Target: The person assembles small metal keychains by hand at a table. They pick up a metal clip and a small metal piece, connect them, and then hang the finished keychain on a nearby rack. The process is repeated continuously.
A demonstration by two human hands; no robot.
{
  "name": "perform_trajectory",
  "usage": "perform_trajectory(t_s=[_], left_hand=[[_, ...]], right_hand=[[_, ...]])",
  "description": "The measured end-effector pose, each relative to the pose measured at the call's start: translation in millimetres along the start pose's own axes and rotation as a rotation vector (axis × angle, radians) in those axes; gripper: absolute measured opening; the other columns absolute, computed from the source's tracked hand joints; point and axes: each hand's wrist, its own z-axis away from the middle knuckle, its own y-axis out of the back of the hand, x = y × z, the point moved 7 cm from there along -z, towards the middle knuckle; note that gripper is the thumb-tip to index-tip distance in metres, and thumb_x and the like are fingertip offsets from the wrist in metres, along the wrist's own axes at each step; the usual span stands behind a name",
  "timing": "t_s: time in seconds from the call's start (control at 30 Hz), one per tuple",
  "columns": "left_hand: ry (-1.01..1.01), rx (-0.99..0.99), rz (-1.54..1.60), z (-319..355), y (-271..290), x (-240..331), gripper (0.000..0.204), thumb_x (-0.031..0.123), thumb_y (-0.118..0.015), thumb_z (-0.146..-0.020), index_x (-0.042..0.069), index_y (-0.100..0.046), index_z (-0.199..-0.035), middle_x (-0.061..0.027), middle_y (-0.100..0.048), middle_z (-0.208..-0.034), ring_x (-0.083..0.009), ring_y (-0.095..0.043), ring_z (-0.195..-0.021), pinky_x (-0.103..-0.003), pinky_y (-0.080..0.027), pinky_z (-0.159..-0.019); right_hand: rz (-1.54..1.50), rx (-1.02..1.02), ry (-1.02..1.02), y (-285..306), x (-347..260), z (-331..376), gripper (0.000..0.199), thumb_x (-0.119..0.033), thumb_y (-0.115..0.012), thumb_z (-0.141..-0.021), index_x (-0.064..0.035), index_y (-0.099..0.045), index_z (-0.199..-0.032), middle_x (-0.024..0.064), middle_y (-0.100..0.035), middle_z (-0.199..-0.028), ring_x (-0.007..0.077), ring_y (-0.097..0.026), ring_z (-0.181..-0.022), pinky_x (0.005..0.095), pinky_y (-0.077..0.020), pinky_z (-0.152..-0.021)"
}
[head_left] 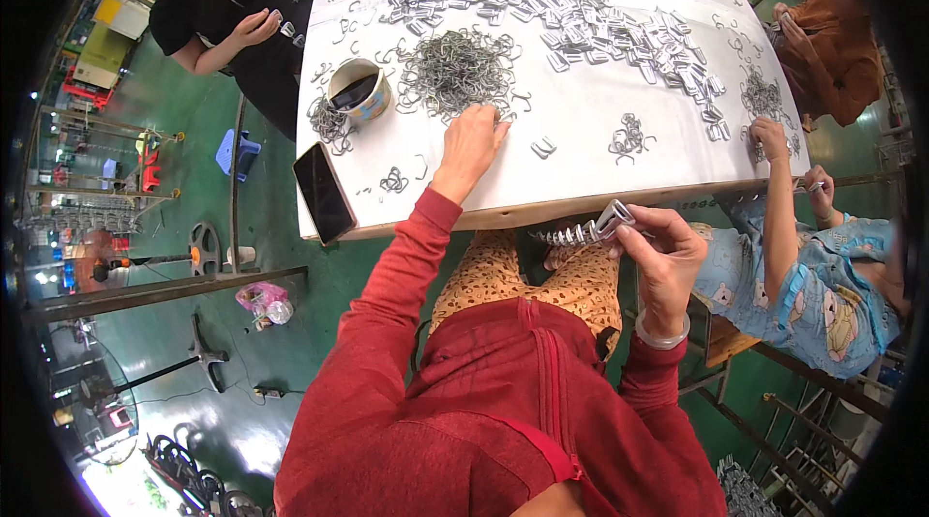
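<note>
My left hand (469,147) reaches over the white tabletop to the near edge of a heap of small bent wire hooks (455,70). Its fingers are curled down and pressed together; whatever lies between the tips is hidden. In front of the table edge, my right hand (661,254) pinches a shiny loop-shaped metal clip (614,218) between thumb and fingers. A row of similar metal pieces (571,235) trails off to the left from it, over my lap. Two loose clips (544,147) lie on the table between my hands.
Many shiny metal clips (581,14) spread across the far table. Left of the hooks stands a paper cup (373,106) with something dark inside; a phone (324,193) lies at the left edge. Small hook piles (631,136) dot the surface. Co-workers sit left and right, hands (771,139) at the table.
</note>
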Motion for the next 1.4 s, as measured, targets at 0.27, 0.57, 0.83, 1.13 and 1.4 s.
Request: perform_trajectory(t_s=[0.27,0.57,0.83,1.13,1.4], left_hand=[[-0.132,0.132,0.055,-13,1,-2,0.012,0.009,-0.056,-0.083,-0.001,-0.054,-0.076,-0.0192,-0.057,-0.084,-0.0361,-0.058,-0.076,-0.045,-0.047,-0.07],[0.047,-0.236,1.095,43,43,111,0.017,0.011,-0.059,-0.089,-0.004,-0.06,-0.098,-0.0071,-0.063,-0.08,-0.0116,-0.062,-0.071,-0.024,-0.051,-0.064],[-0.382,-0.039,0.794,67,49,166,0.018,0.007,-0.066,-0.079,0.003,-0.064,-0.096,-0.0089,-0.061,-0.1,-0.0217,-0.058,-0.093,-0.032,-0.047,-0.079],[-0.345,-0.078,0.967,73,38,165,0.019,-0.008,-0.057,-0.079,0.003,-0.059,-0.095,-0.0093,-0.061,-0.084,-0.022,-0.062,-0.075,-0.03,-0.05,-0.066],[-0.327,-0.117,1.045,76,24,143,0.021,-0.011,-0.06,-0.076,0.002,-0.058,-0.092,-0.0099,-0.061,-0.084,-0.0207,-0.06,-0.075,-0.029,-0.049,-0.066]], right_hand=[[0.1,0.035,-0.041,5,-3,0,0.018,0.008,-0.064,-0.077,0.0079,-0.063,-0.095,0.0124,-0.066,-0.081,0.0134,-0.063,-0.065,0.0229,-0.0531,-0.059],[0.093,0.08,-0.014,19,14,-2,0.02,0.003,-0.064,-0.08,0.0061,-0.064,-0.1,0.0102,-0.066,-0.082,0.0123,-0.061,-0.065,0.0219,-0.0497,-0.06],[-0.003,0.109,0.065,21,10,2,0.02,0.003,-0.064,-0.081,0.004,-0.064,-0.1,0.0096,-0.067,-0.083,0.0119,-0.062,-0.067,0.0218,-0.0512,-0.061],[0.19,-0.058,0.115,22,0,-3,0.018,0.003,-0.063,-0.082,0.0047,-0.065,-0.099,0.0095,-0.067,-0.08,0.011,-0.061,-0.065,0.0214,-0.0504,-0.058],[0.445,-0.035,0.072,50,51,-145,0.022,-0.005,-0.055,-0.087,0.0025,-0.064,-0.105,0.0088,-0.067,-0.08,0.0113,-0.061,-0.069,0.023,-0.0489,-0.06]])
